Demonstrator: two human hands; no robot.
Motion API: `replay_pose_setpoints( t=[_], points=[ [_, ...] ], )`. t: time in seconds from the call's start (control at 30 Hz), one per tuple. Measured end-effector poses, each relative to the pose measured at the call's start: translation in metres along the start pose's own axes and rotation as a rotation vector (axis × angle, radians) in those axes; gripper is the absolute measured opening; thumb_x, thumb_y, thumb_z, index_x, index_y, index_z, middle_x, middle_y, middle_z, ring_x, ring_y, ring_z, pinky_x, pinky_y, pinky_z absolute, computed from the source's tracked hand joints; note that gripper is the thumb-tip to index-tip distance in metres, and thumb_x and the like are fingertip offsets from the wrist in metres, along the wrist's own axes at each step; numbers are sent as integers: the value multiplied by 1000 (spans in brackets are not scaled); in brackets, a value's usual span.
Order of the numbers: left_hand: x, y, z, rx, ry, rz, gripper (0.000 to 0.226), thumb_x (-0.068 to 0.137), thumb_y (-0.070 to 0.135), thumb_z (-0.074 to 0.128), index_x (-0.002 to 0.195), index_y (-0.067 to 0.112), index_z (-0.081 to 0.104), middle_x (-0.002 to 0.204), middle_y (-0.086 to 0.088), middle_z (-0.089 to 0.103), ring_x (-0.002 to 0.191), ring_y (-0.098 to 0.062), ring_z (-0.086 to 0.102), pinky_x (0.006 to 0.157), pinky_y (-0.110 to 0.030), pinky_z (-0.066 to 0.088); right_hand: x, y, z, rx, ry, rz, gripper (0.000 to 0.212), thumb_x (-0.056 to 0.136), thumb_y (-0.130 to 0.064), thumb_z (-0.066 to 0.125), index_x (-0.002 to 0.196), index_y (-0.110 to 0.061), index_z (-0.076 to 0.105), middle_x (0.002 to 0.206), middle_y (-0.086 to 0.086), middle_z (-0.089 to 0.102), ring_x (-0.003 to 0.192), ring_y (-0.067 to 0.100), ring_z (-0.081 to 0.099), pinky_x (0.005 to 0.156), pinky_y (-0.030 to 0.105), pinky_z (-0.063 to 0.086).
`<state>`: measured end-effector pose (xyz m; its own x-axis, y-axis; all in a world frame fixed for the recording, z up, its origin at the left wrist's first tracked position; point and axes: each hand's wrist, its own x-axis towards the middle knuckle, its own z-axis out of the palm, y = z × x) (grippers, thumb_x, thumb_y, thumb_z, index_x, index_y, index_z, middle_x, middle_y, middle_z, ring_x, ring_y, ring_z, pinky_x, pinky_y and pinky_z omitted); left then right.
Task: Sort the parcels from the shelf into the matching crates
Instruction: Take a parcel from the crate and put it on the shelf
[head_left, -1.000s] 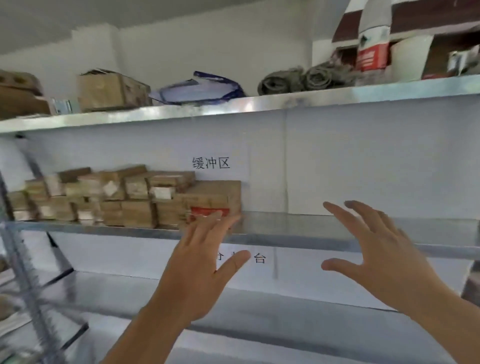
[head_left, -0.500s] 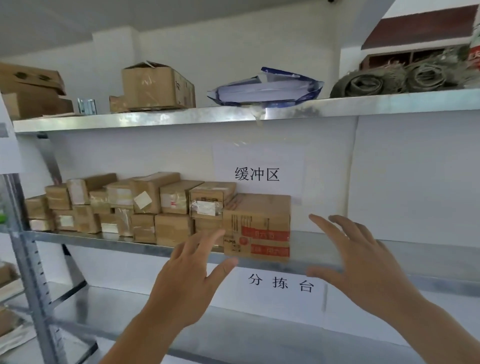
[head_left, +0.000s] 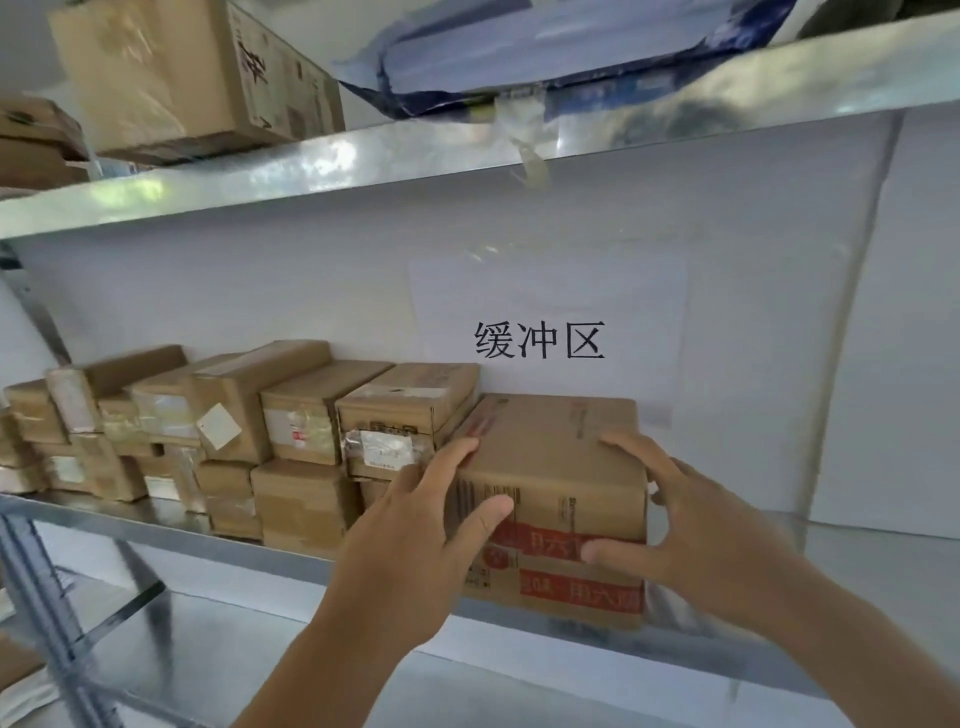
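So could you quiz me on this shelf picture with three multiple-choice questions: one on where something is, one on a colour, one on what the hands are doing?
1. Where is the parcel that the hands are on?
A. at the right end of the row on the middle shelf
B. on the top shelf
C. on the floor

2. What colour are the tape bands on its front?
A. green
B. red
C. black

3. What are the left hand and right hand doing?
A. both hanging free
B. only one touches the parcel
C. each grips one side of the parcel

Answers: 1 A, it ends the row of smaller parcels on the middle shelf. 2 B, the bands show red with lettering. 3 C, fingers wrap both sides.
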<state>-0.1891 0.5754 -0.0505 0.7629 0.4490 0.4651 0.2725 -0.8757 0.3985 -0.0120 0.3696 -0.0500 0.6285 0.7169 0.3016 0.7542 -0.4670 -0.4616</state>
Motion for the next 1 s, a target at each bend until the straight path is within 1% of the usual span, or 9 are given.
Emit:
replay_pose_setpoints(
  t=[0.27, 0.43, 0.53, 0.63, 0.7, 0.8, 0.87, 0.93, 1.0],
  points=[
    [-5, 10, -3, -128, -10, -7, 70, 88, 85, 22, 149, 52, 31, 133, 12, 58, 118, -14, 56, 100, -35, 47, -19, -12, 12, 412, 112, 22, 91, 57, -105, 50, 138, -69, 29, 137, -22, 51, 109, -1, 62, 81, 19, 53],
    [-31, 23, -17, -333, 5, 97, 55, 86, 81, 24, 121, 43, 43, 107, 15, 58, 93, -4, 57, 73, -15, 41, -65, -43, 0, 579, 305, 44, 46, 87, -74, 46, 129, -55, 50, 125, 1, 60, 90, -1, 64, 73, 13, 51],
    [-50, 35, -23, -476, 49, 197, 48, 90, 76, 31, 108, 34, 48, 96, 9, 55, 82, -7, 55, 68, -11, 39, -103, -64, -13, 592, 441, 60, 37, 89, -54, 55, 125, -54, 50, 124, -12, 63, 105, 8, 65, 73, 21, 56],
    [-70, 55, -37, -708, 82, 221, 41, 94, 67, 38, 119, 36, 49, 88, 11, 62, 77, -7, 59, 67, -11, 42, -149, -68, -27, 583, 578, 83, 65, 94, -12, 70, 132, -58, 45, 136, -19, 59, 118, 7, 64, 74, 31, 63],
    [-81, 71, -41, -831, 38, 195, 43, 94, 68, 34, 131, 48, 41, 88, 19, 66, 80, -4, 64, 66, -11, 45, -184, -69, -38, 541, 638, 125, 88, 91, -1, 72, 141, -65, 36, 143, -14, 56, 125, 12, 62, 88, 42, 61],
    [-102, 103, -39, -935, -68, 200, 41, 97, 79, 22, 135, 68, 36, 103, 37, 65, 101, 11, 63, 81, -9, 45, -237, -67, -59, 488, 713, 157, 104, 87, -5, 77, 148, -71, 25, 142, -19, 56, 130, 8, 59, 97, 39, 58],
    [-115, 136, -36, -1098, -205, 122, 31, 100, 76, 20, 114, 78, 47, 97, 31, 70, 96, 8, 68, 89, -25, 53, -275, -64, -75, 445, 793, 154, 90, 85, -24, 81, 154, -56, 33, 138, -16, 61, 126, 5, 61, 91, 27, 60],
    [-122, 174, -29, -1260, -317, -113, 42, 112, 53, 27, 100, 58, 66, 72, 8, 69, 72, -13, 72, 73, -40, 58, -317, -70, -94, 471, 844, 119, 66, 87, -54, 78, 147, -42, 53, 131, -5, 69, 116, 6, 67, 83, 20, 60],
    [-144, 201, -28, -1345, -478, -175, 31, 112, 33, 41, 100, 28, 69, 75, -7, 65, 70, -26, 66, 72, -43, 56, -352, -77, -114, 572, 939, 151, 53, 81, -78, 66, 124, -47, 71, 117, -6, 76, 105, 9, 72, 78, 24, 61]
  ],
)
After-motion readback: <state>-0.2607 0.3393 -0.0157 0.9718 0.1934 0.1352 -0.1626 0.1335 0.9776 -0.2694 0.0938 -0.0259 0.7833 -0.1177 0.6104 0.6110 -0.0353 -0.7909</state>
